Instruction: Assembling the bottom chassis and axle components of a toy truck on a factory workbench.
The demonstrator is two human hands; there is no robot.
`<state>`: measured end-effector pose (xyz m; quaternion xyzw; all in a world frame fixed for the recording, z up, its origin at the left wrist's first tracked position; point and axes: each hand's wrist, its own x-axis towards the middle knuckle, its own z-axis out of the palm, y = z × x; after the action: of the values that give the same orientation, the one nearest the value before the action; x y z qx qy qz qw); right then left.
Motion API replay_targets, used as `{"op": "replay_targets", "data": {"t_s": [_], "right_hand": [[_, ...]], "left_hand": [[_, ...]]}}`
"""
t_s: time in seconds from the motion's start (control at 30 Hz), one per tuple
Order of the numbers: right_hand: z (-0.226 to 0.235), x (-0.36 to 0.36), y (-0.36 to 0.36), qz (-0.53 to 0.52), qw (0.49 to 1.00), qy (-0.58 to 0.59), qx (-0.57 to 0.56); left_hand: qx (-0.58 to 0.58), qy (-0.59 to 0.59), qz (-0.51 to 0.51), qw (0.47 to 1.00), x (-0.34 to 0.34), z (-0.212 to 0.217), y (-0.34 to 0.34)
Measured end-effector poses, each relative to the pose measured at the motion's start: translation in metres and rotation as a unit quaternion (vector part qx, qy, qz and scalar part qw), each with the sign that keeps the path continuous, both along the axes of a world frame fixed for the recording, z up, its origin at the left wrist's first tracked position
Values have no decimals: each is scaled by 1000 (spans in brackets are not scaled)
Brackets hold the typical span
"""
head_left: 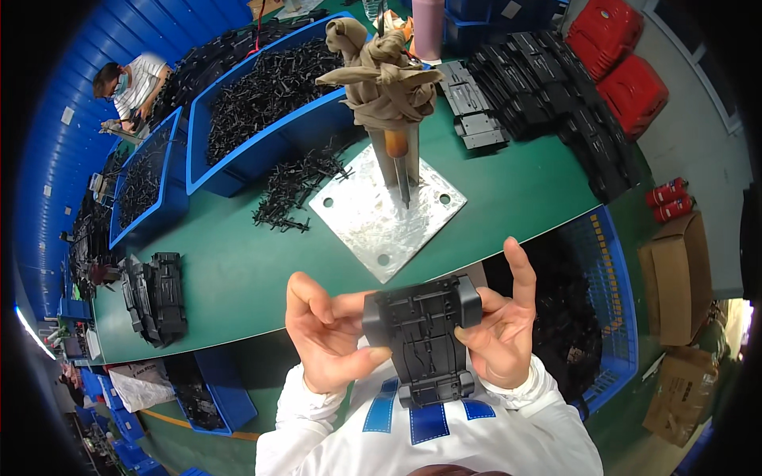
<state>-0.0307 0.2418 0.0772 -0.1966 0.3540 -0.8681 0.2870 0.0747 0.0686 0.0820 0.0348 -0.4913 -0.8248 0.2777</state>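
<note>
In front of my chest, both hands hold up a black moulded plastic chassis [425, 337], with wheel-arch shapes at its corners and ribs along its face. My left hand [329, 337] pinches its left side, thumb on the near face. From the right, my right hand [504, 333] grips the other edge, index finger pointing up. Beyond them lies a square silvery metal plate [357, 210] with holes in its corners. Over it hangs a pointed tool [399, 163] with an orange handle, below a bundle of brown cloth [389, 83]. Small black branched parts [298, 182] lie heaped left of the plate.
A large blue bin [238, 170] of black parts stands on the green table [238, 270]. Stacked black chassis [548, 95] lie far right; more [167, 297] lie left. Below the right edge is a blue crate [619, 309]. A co-worker [139, 87] sits far left.
</note>
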Motion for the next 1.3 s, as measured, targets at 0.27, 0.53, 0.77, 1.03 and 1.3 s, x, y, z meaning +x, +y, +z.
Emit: {"op": "replay_targets", "data": {"t_s": [0.27,0.53,0.77,1.03,1.3], "right_hand": [[-7,-6,-10,-15,997,-46,66],[-17,-8,-15,-28,992,-99,69],[-18,-10,-16,-21,992,-109,65],[-21,-10,-20,-20,991,-117,68],[-19,-8,-24,-16,990,-114,84]], "left_hand": [[55,-14,-35,998,-11,-15,-9],[72,-63,-52,994,-19,-27,-13],[80,-74,-52,993,-22,-28,-13],[91,-96,-43,990,-22,-30,-15],[93,-102,-35,990,-19,-33,-19]]}}
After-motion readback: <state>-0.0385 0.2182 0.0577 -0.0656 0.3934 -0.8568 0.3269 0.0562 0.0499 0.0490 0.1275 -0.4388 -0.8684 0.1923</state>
